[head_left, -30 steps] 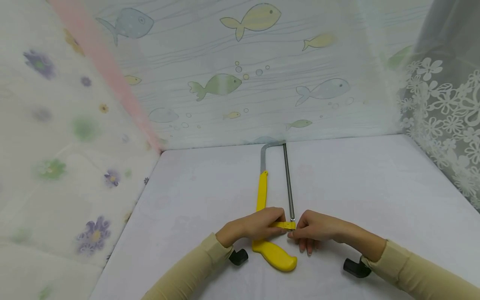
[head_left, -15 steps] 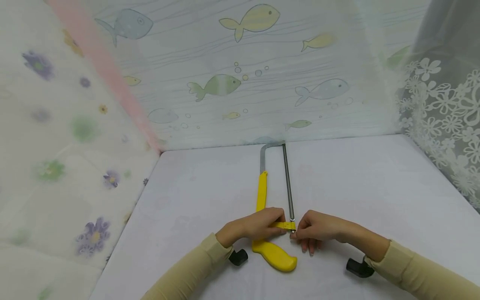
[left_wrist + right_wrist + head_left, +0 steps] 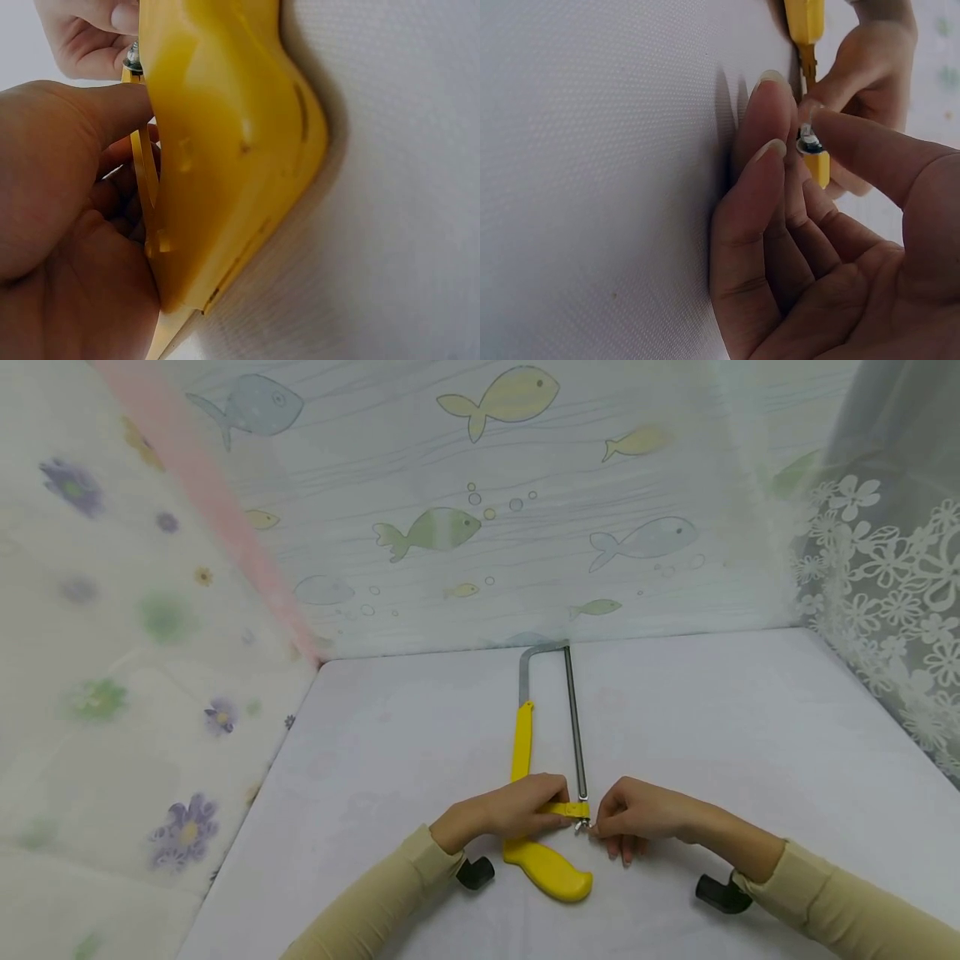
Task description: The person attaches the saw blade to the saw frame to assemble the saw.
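On the white tabletop [image 3: 390,718], a hacksaw [image 3: 521,743] lies with its yellow handle [image 3: 555,872] toward the person and its grey metal bow [image 3: 524,672] pointing away, the far end close to the table's back edge. The dark blade [image 3: 574,727] runs along the right side of the frame, roughly parallel to it.

Left hand [image 3: 517,804]: gripping. It crosses the yellow frame just beyond the handle, with thumb and fingers closed around the yellow crossbar [image 3: 575,810]; the end of this bar shows past the fingertips. The left wrist view confirms the thumb against the yellow body.

Right hand [image 3: 648,814]: fingers bent, thumb and forefinger at the small metal wing nut [image 3: 582,827] at the blade's near end, just outside the crossbar. The right wrist view places the thumb tip at the nut; whether the nut is firmly pinched cannot be told.

Both forearms wear beige sleeves [image 3: 382,893], with a black device [image 3: 476,873] visible below each cuff. Behind the table hangs a fish-print cloth [image 3: 540,468]; floral cloth [image 3: 45,610] covers the left side, and white flower lace [image 3: 915,568] the right.
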